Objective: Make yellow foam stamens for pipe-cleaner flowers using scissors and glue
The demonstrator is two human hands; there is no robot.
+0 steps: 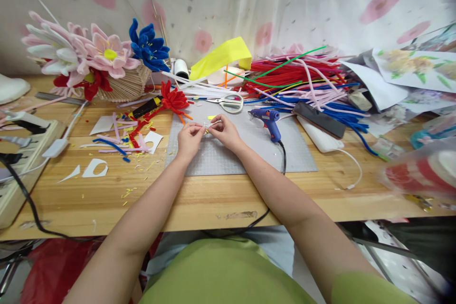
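Over the grey cutting mat (228, 161), my left hand (190, 141) and my right hand (225, 134) meet with fingertips pinched together. Between them is a small white piece (205, 125), with a hint of yellow below it; its kind is too small to make out. Just behind my fingers lies a yellow scrap (211, 117). Scissors (231, 102) with pale handles rest at the mat's back edge. To the right, a blue glue gun (268, 121) lies on the mat. A red fuzzy flower (174, 98) stands behind my left hand.
Pipe cleaners (285, 73) in several colours are heaped at the back. Finished flowers (109, 53) stand back left. Scraps (124, 140) litter the left side, beside a power strip (33, 152). A phone (319, 118) rests on a white power bank (317, 137); the glue gun's cord (284, 154) crosses the front edge.
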